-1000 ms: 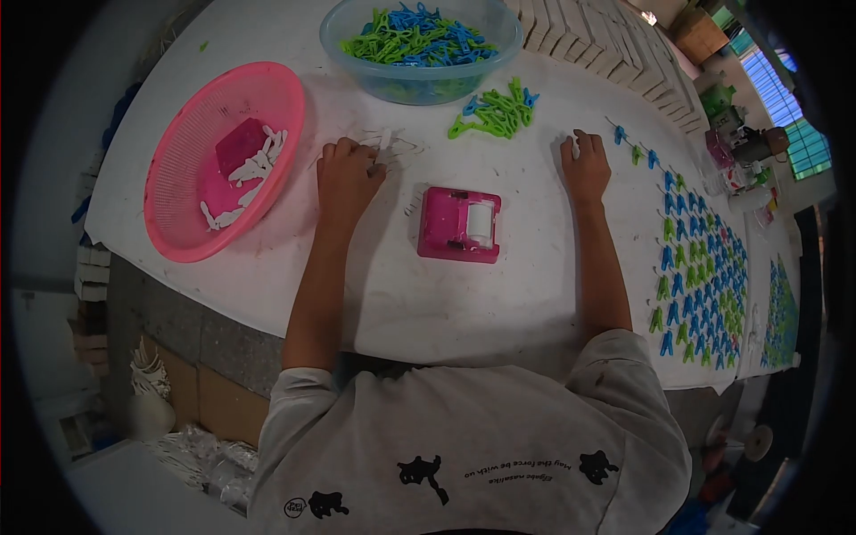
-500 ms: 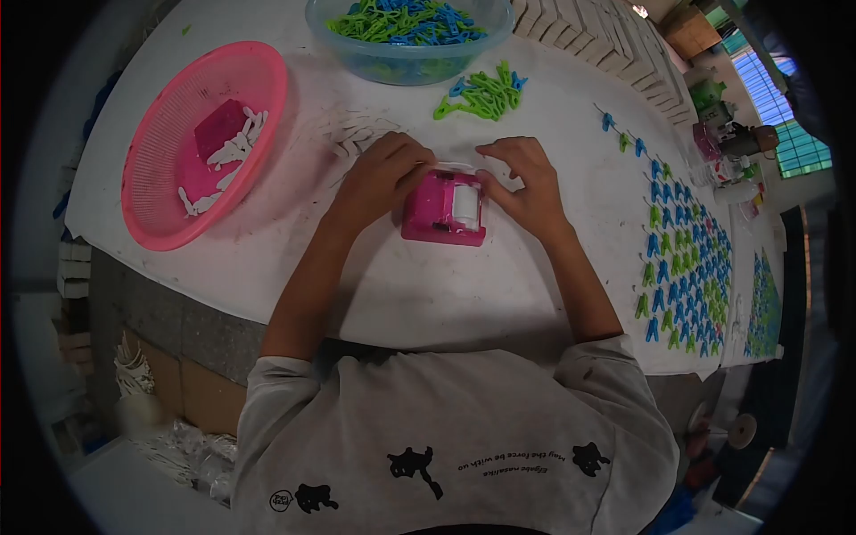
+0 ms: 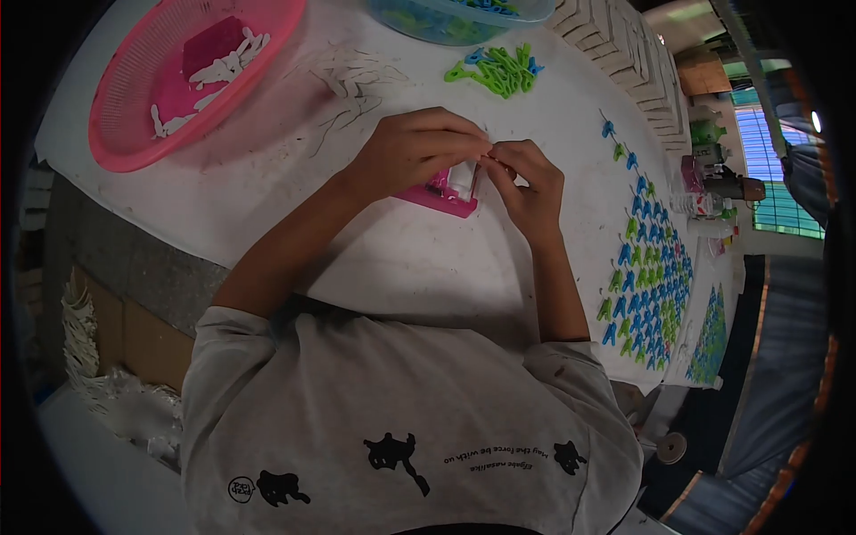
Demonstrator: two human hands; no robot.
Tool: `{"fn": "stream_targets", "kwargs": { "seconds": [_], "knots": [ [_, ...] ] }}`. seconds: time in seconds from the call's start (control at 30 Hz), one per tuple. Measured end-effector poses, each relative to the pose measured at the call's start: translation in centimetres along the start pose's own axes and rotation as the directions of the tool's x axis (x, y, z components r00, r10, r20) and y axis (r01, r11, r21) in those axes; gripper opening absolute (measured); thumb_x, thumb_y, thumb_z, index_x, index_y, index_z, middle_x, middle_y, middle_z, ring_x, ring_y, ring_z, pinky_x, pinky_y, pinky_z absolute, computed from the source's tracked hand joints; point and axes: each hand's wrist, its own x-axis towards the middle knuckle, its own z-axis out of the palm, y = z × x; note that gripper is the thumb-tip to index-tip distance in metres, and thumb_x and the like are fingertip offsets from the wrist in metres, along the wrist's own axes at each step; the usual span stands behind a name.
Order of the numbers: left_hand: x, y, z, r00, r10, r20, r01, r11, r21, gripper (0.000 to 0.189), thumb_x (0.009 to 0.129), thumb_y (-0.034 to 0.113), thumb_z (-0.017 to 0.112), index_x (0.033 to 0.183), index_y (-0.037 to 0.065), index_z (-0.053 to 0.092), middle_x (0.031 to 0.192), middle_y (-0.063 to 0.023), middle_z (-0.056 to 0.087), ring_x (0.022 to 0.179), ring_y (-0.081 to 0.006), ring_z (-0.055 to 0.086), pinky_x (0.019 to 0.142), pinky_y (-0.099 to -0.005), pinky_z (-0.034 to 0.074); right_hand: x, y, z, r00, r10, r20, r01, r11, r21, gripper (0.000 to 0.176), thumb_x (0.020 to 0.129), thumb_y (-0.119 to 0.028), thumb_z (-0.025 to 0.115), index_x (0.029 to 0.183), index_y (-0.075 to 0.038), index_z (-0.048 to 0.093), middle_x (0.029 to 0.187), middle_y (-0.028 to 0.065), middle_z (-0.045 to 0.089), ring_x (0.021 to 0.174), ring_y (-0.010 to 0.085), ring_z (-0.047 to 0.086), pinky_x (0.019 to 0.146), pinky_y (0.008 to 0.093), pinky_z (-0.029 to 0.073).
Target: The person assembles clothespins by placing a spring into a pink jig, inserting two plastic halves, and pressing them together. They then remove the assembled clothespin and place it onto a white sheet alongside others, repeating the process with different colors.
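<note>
A pink tape dispenser (image 3: 443, 198) with a white roll in it sits on the white tabletop, partly covered by my hands. My left hand (image 3: 417, 150) reaches over it from the left, its fingers pressed together at the tips. From the right, my right hand (image 3: 528, 183) meets it above the dispenser, thumb and fingers pinched close to the left fingertips. What the two hands hold between them is too small to make out. Green and blue clips (image 3: 499, 71) lie in a small pile beyond my hands.
A pink basket (image 3: 109, 107) with white pieces stands at the left. At the back is a blue-green bowl (image 3: 437, 27) of clips. Rows of clips (image 3: 655, 276) lie on the right, below stacked white strips (image 3: 624, 53). Thin strands (image 3: 361, 76) lie behind my left hand.
My hands have come together over the dispenser; they were apart at its two sides. The right thumb and fingers have closed. The whole view has shifted with the head.
</note>
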Motion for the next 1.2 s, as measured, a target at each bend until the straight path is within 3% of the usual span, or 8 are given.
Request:
{"fn": "stream_targets", "kwargs": {
  "seconds": [0.2, 0.5, 0.63, 0.7, 1.07, 1.2],
  "knots": [
    [-0.4, -0.4, 0.0, 0.991, -0.119, 0.063, 0.123, 0.99, -0.072, 0.019, 0.084, 0.003, 0.07, 0.101, 0.007, 0.074, 0.1, -0.0068, 0.069, 0.083, -0.0166, 0.068, 0.072, -0.0265, 0.055, -0.2, 0.9, 1.1, 0.999, -0.02, 0.029, 0.02, 1.0, 0.019, 0.017, 0.079, 0.001, 0.073, 0.095, -0.003, 0.071, 0.088, 0.006, 0.069, 0.076, 0.0157, 0.063, 0.061, 0.0264, 0.051],
    [-0.5, -0.6, 0.1, 0.995, -0.092, 0.048, 0.091, 0.996, 0.024, 0.016, 0.085, 0.007, 0.07, 0.1, 0.008, 0.074, 0.09, -0.0043, 0.069, 0.079, -0.0171, 0.067, 0.068, -0.0278, 0.054, -0.4, 2.3, 1.9, 1.0, -0.026, -0.014, 0.026, 0.999, 0.024, 0.023, 0.076, -0.001, 0.078, 0.091, -0.004, 0.061, 0.086, 0.0046, 0.064, 0.07, 0.0123, 0.055, 0.059, 0.0242, 0.044],
    [-0.5, -1.0, -0.1, 0.997, -0.055, 0.045, 0.054, 0.998, 0.036, 0.014, 0.083, 0.008, 0.072, 0.097, 0.007, 0.073, 0.086, -0.0055, 0.069, 0.075, -0.0184, 0.066, 0.066, -0.0289, 0.053, -0.4, 2.4, 1.8, 0.997, -0.074, 0.004, 0.074, 0.997, -0.004, 0.023, 0.075, -0.001, 0.078, 0.09, -0.005, 0.062, 0.086, 0.0039, 0.064, 0.069, 0.0125, 0.055, 0.059, 0.0242, 0.044],
    [-0.5, -1.1, -0.5, 0.997, -0.056, 0.051, 0.055, 0.998, 0.029, 0.013, 0.083, 0.008, 0.072, 0.096, 0.006, 0.073, 0.085, -0.006, 0.069, 0.074, -0.019, 0.066, 0.065, -0.0294, 0.052, -0.4, 2.3, 1.8, 0.997, -0.077, 0.011, 0.077, 0.997, -0.031, 0.024, 0.071, 0.001, 0.078, 0.091, -0.006, 0.067, 0.082, 0.0033, 0.067, 0.076, 0.0172, 0.06, 0.064, 0.0279, 0.048],
    [-1.1, -2.2, -1.5, 0.941, -0.18, 0.286, 0.147, 0.98, 0.134, 0.013, 0.083, 0.011, 0.071, 0.094, 0.005, 0.073, 0.083, -0.0096, 0.069, 0.075, -0.025, 0.066, 0.069, -0.0335, 0.053, -0.7, 3.1, 0.9, 0.978, -0.175, 0.112, 0.189, 0.973, -0.129, 0.027, 0.066, 0.002, 0.078, 0.09, -0.007, 0.072, 0.086, 0.0047, 0.068, 0.078, 0.0222, 0.059, 0.068, 0.0324, 0.05],
    [-1.2, -2.5, -1.2, 0.932, -0.197, 0.305, 0.165, 0.978, 0.126, 0.013, 0.083, 0.011, 0.071, 0.094, 0.005, 0.073, 0.084, -0.0099, 0.069, 0.075, -0.0258, 0.066, 0.07, -0.0345, 0.053, -0.7, 3.4, 0.4, 0.965, -0.203, 0.166, 0.23, 0.959, -0.164, 0.03, 0.063, 0.002, 0.078, 0.09, -0.009, 0.072, 0.086, 0.0041, 0.067, 0.08, 0.0226, 0.058, 0.067, 0.033, 0.05]
  ]
}}
